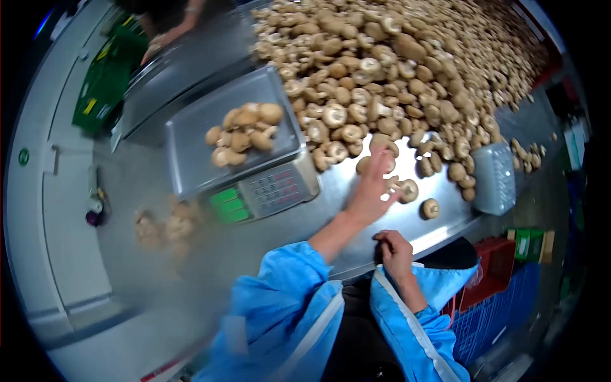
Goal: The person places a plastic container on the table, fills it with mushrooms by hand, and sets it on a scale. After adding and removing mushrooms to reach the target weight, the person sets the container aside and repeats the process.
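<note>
Two hands, one scale, one big heap of mushrooms

In the middle of the frame the left hand lies flat with fingers spread, over the heap's lower edge. It grasps nothing, and two loose mushrooms sit just to its right. Lower down, the right hand rests at the table edge, fingers curled; whether it clasps anything cannot be told. Left of centre, the scale carries roughly ten mushrooms, and one clear punnet lies at the right.
</note>
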The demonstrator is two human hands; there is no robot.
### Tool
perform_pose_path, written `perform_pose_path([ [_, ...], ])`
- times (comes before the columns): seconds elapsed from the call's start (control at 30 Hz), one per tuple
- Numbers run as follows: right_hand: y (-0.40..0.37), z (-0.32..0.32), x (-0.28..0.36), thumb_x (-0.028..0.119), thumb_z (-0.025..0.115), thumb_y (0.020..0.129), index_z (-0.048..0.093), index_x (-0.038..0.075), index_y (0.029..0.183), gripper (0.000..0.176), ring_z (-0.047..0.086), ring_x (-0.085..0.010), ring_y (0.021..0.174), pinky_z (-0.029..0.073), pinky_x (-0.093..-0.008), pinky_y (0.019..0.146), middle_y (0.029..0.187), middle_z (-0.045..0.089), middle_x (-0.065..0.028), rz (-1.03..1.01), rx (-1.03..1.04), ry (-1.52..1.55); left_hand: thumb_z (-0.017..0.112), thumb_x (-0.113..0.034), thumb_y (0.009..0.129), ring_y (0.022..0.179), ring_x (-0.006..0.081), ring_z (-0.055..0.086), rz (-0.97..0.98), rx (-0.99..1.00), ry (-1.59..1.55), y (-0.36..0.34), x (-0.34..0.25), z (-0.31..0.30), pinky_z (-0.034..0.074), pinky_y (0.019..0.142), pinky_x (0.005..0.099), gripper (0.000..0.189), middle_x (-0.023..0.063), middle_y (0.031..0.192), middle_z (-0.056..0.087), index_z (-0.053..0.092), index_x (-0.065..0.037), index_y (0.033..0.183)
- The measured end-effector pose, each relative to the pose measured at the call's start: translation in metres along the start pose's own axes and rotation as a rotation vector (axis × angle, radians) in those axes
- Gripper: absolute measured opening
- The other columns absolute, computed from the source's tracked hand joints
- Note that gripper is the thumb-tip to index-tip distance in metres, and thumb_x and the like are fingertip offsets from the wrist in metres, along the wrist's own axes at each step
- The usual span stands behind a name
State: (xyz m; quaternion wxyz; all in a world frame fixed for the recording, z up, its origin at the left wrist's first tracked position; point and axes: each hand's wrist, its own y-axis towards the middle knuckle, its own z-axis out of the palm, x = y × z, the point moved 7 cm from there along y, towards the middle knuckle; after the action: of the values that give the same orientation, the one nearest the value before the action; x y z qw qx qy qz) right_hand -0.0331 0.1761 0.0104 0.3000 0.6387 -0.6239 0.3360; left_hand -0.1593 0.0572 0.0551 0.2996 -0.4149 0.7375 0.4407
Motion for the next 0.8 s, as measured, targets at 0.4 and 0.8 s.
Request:
perform_pose_path([
  [0.4, 0.001, -0.001, -0.002, 0.001, 0.06, 0.081, 0.069, 0.011, 0.094, 0.018, 0.067, -0.0314, 0.084, 0.054, -0.0378, 0.073, 0.095, 0.068, -0.0076, 0.025, -0.014, -0.027, 0.069, -0.009, 0.081, 0.145, 0.0437, 0.02, -0.251, -0.147, -0.054, -0.016, 0.033, -0.002, 0.019, 0.117, 0.0506, 0.08, 0.0246, 0.155, 0.025, 0.026, 0.003, 0.148],
  [0.8, 0.003, -0.027, 0.002, -0.005, 0.059, 0.083, 0.067, 0.008, 0.099, 0.023, 0.068, -0.0302, 0.089, 0.054, -0.0358, 0.078, 0.11, 0.066, -0.0126, -0.007, -0.235, 0.185, 0.073, -0.014, 0.082, 0.146, 0.0476, 0.012, -0.367, -0.327, 0.164, -0.039, 0.058, -0.019, 0.015, 0.118, 0.0508, 0.089, 0.0308, 0.157, 0.006, 0.017, 0.007, 0.148],
])
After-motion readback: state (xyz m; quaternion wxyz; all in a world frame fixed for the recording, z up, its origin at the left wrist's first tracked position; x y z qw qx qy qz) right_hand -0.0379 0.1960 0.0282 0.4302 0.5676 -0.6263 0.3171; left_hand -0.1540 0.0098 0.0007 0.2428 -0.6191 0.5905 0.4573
